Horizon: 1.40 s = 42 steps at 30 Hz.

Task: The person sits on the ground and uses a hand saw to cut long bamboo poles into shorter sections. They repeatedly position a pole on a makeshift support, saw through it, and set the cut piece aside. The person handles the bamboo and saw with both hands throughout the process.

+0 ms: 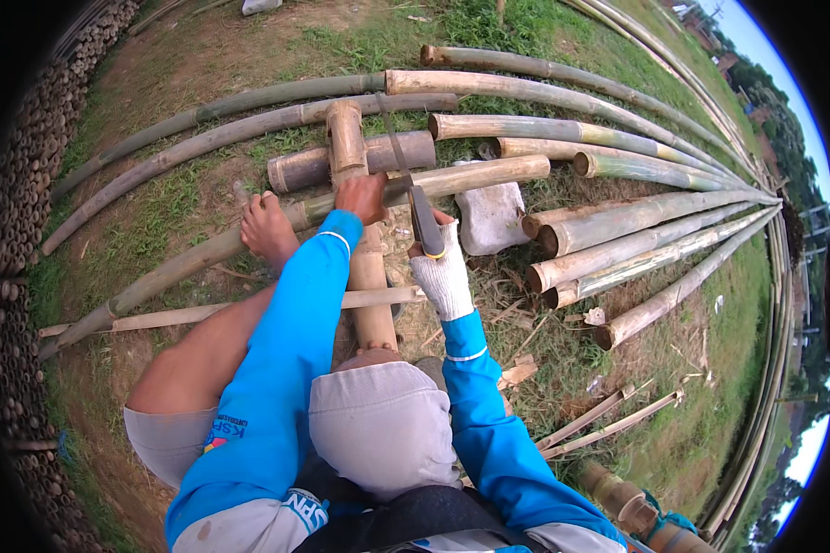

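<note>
The person's bare left hand is closed over a long bamboo pole, its fingers wrapped on the upper side. The gloved right hand is curled shut round the dark handle of a saw, whose narrow blade points away from the body and crosses the pole just beside the left hand; whether the teeth sit in the bamboo cannot be told. The pole slants from the lower left up to the right, resting across a thick bamboo support in front of a darker crosspiece. A bare foot bears on the pole, left of the hands. Beneath the pole's right end lies a whitish stone. Farther right, cut poles fan over the grass, open ends toward the person; stacked bamboo lines the far left.
</note>
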### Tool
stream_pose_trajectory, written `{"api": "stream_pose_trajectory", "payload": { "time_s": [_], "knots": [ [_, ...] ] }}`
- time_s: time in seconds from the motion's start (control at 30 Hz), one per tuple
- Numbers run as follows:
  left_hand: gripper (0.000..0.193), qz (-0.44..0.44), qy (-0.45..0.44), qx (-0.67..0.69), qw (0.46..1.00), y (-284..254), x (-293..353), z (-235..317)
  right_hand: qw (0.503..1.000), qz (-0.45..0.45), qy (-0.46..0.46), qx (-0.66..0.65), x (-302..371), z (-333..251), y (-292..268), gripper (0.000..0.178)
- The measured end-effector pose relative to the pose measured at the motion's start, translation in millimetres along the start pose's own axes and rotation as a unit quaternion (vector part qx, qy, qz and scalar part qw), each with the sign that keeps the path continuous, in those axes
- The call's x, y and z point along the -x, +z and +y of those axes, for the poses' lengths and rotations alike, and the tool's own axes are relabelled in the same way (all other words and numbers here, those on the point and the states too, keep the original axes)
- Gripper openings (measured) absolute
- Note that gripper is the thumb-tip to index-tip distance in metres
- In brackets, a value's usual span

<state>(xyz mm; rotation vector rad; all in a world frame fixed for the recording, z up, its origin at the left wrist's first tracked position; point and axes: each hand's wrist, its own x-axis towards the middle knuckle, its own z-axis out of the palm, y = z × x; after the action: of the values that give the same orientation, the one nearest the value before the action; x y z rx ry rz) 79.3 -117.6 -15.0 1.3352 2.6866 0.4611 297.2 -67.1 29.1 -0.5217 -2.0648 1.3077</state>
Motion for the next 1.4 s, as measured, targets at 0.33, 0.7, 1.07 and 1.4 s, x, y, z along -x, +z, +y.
{"api": "stream_pose_trajectory", "payload": {
  "time_s": [0.33, 0.7, 1.07, 1.4],
  "knots": [
    [0.037, 0.023, 0.012, 0.009, 1.0, 0.1, 10.5, -22.4, 0.986, -0.059, 0.153, 0.039, 222.5, -67.5, -86.2, 0.068],
    [0.042, 0.008, 0.019, 0.01, 1.0, 12.1, 6.9, -6.3, 0.998, -0.038, 0.054, -0.008, 12.0, 5.0, -3.3, 0.067],
    [0.034, 0.04, 0.008, 0.015, 0.999, 6.9, 6.6, -13.8, 0.989, -0.056, 0.113, 0.081, 165.0, -55.9, -71.4, 0.068],
    [0.04, 0.01, 0.021, -0.006, 1.0, 2.6, 4.1, -18.1, 0.995, -0.029, 0.061, 0.073, 85.2, -22.2, -29.5, 0.069]
  ]
}}
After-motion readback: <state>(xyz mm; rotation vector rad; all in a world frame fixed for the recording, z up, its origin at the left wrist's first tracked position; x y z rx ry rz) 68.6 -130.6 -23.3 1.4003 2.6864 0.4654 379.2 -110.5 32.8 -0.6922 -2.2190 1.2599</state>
